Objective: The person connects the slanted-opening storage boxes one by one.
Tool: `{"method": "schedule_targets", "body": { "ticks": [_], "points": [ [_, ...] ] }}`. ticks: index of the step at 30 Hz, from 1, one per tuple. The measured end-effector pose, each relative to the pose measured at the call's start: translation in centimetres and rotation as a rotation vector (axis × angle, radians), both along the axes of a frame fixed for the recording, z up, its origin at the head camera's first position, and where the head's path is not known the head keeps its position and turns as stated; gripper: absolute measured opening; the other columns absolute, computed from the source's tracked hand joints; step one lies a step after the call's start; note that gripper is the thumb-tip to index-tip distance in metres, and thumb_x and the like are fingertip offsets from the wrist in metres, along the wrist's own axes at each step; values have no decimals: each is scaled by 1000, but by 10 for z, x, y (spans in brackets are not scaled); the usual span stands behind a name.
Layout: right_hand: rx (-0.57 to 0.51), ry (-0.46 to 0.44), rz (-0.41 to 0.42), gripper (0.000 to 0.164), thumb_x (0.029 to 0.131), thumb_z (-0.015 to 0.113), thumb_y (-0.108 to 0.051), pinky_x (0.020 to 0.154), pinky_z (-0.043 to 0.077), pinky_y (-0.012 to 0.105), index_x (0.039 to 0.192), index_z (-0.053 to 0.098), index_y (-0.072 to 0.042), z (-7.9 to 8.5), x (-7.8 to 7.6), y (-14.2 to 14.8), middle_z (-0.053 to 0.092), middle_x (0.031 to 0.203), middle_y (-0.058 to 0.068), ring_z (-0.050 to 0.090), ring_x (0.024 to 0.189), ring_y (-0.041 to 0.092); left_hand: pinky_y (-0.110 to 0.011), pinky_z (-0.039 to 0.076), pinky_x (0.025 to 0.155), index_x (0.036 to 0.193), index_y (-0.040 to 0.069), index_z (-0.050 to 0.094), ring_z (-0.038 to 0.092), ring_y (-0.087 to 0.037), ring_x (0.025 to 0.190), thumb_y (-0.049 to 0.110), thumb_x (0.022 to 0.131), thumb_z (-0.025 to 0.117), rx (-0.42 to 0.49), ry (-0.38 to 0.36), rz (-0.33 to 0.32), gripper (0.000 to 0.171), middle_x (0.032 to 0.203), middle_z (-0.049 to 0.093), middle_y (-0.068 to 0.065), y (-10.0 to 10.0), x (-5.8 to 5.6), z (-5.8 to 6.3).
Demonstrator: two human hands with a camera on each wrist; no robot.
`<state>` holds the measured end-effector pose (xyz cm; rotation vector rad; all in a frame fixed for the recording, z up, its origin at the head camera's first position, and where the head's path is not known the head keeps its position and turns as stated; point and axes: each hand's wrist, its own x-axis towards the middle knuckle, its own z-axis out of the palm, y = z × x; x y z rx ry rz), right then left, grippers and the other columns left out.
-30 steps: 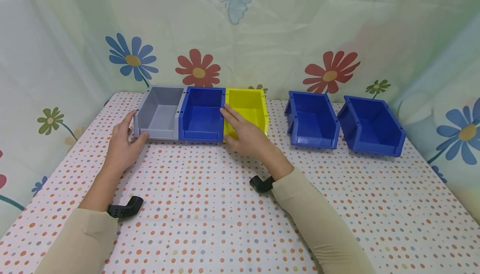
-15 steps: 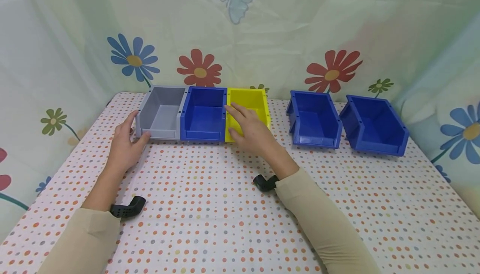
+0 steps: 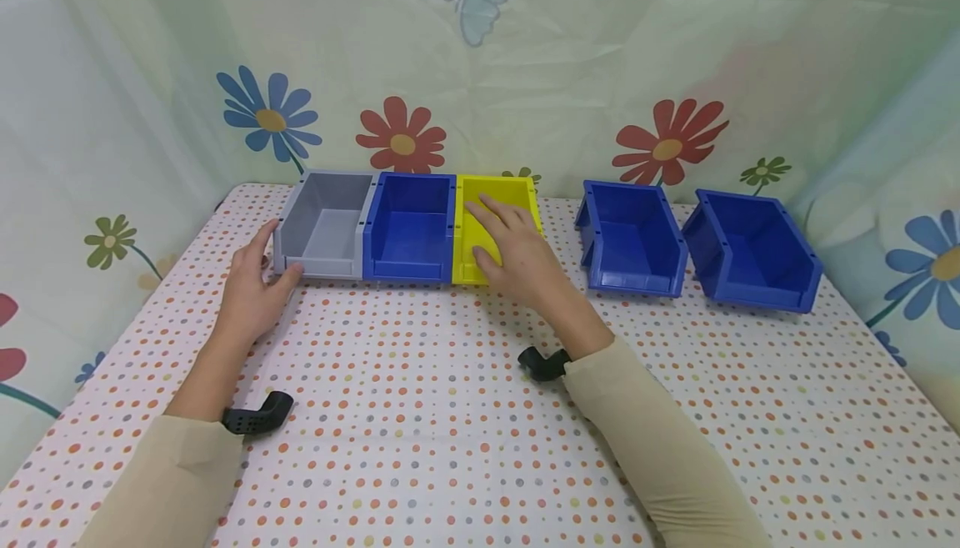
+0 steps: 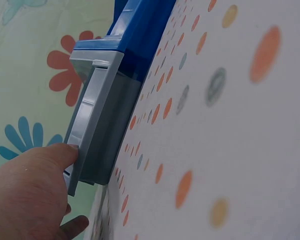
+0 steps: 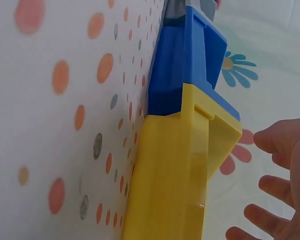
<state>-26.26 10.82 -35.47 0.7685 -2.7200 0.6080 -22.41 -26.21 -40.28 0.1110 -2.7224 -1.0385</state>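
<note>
A grey storage bin [image 3: 324, 231], a blue storage bin [image 3: 410, 235] and a yellow storage bin [image 3: 472, 268] stand side by side in a row, open fronts facing me. My left hand [image 3: 251, 289] holds the grey bin by its front left corner, thumb on the front lip and fingers along the outer side wall. The left wrist view shows that thumb [image 4: 64, 154] against the lip. Over the yellow bin hovers my right hand [image 3: 517, 256], fingers spread and holding nothing. In the right wrist view its fingers [image 5: 265, 220] are apart from the yellow bin.
Two more blue bins, one nearer [image 3: 633, 239] and one farther right [image 3: 753, 252], stand angled on the table right of the row. A dotted cloth [image 3: 390, 448] covers the table. Behind it hangs a flowered curtain [image 3: 555, 64].
My right hand has lifted off the wall between the blue and yellow bins and moved right, its fingers spreading. The left hand stays on the grey bin; the bins keep their places.
</note>
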Motion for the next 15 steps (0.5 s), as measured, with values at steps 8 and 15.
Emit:
{"method": "schedule_targets", "body": {
  "ticks": [8,15],
  "points": [
    [-6,42,-17,60,103,59,-20,122,38,53,160,40,-15,3,1,9,34,168,9,32,151,36,-70,37,114,168,26,11,39,-56,144,31,106,55,4,2,-3,76,164,23,-33,0,-1,0],
    [13,30,-44,61,104,59,-21,121,39,55,161,38,-17,4,4,19,31,169,10,29,153,36,-70,37,114,168,25,11,39,-56,143,31,106,55,-7,7,2,76,163,23,-33,0,0,-1]
  ]
}}
